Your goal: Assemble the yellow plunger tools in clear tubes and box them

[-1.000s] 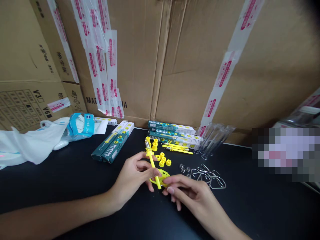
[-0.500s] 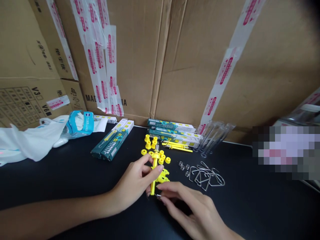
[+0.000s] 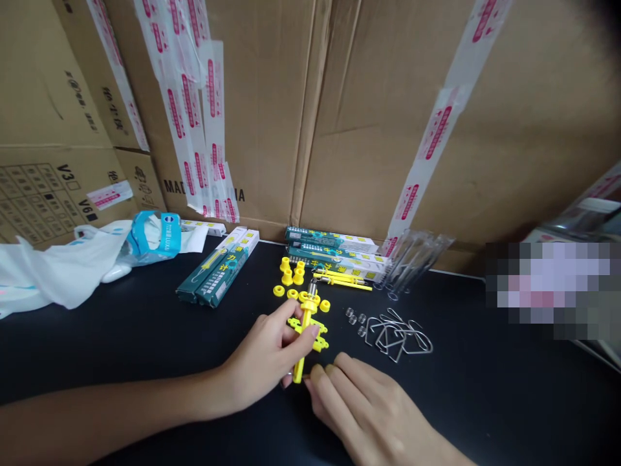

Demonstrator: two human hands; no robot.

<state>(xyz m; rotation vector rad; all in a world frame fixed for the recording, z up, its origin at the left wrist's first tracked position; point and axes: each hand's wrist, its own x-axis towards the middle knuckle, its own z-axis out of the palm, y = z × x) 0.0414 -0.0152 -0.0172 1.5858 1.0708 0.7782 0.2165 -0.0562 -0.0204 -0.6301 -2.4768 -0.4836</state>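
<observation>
My left hand point(image 3: 272, 349) is closed around a yellow spring scale rod point(image 3: 306, 320), held tilted with its metal spring end up and away from me. At the rod's lower end, my right hand point(image 3: 373, 408) is closed in a pinch on a thin metal piece point(image 3: 305, 377), mostly hidden by the fingers. Just beyond the rod lie flat yellow plastic plates point(image 3: 317, 343), partly covered by my left hand. Yellow caps and rings point(image 3: 287, 277) are grouped farther back. To the right are bent metal hooks point(image 3: 400, 336) and small metal coils point(image 3: 353, 318).
Two green-and-white boxes point(image 3: 218, 268) lie at left; several more boxes point(image 3: 334, 252) are stacked at the back. Beside that stack are clear tubes point(image 3: 417, 262) and yellow rods with springs point(image 3: 342, 280). A blue-white tissue pack point(image 3: 155, 234) sits far left. Cardboard walls point(image 3: 257, 116) close off the back.
My right hand has moved in and its fingers have curled tighter at the rod's lower end. The rod has shifted slightly in my left hand's grip; the view has moved a little.
</observation>
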